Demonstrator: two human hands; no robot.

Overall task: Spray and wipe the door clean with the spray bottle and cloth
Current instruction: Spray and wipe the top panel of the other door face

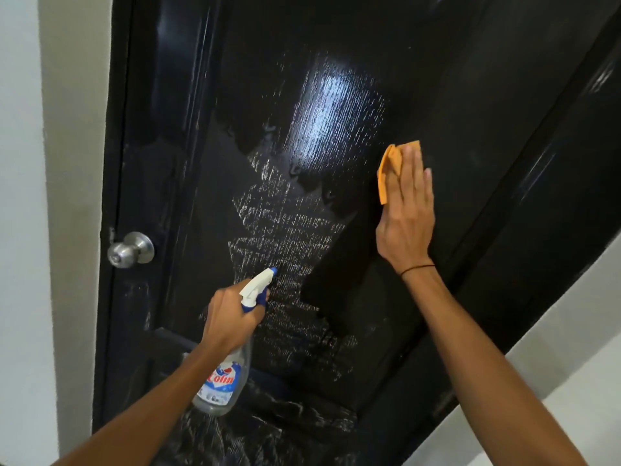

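Note:
A glossy black door (336, 45) fills the view, wet in its middle panel with streaks and a bright glare patch. My left hand (228, 317) grips the neck of a clear spray bottle (223, 381) with a white and blue trigger head, its nozzle close to the streaked panel. My right hand (408, 210) lies flat with straight fingers, pressing a folded orange cloth (388, 171) against the door to the right of the wet patch. Most of the cloth is hidden under my palm.
A silver round door knob (130, 249) sticks out at the door's left edge. White wall (50, 230) borders the frame on the left, and more white wall (571, 331) shows at the lower right.

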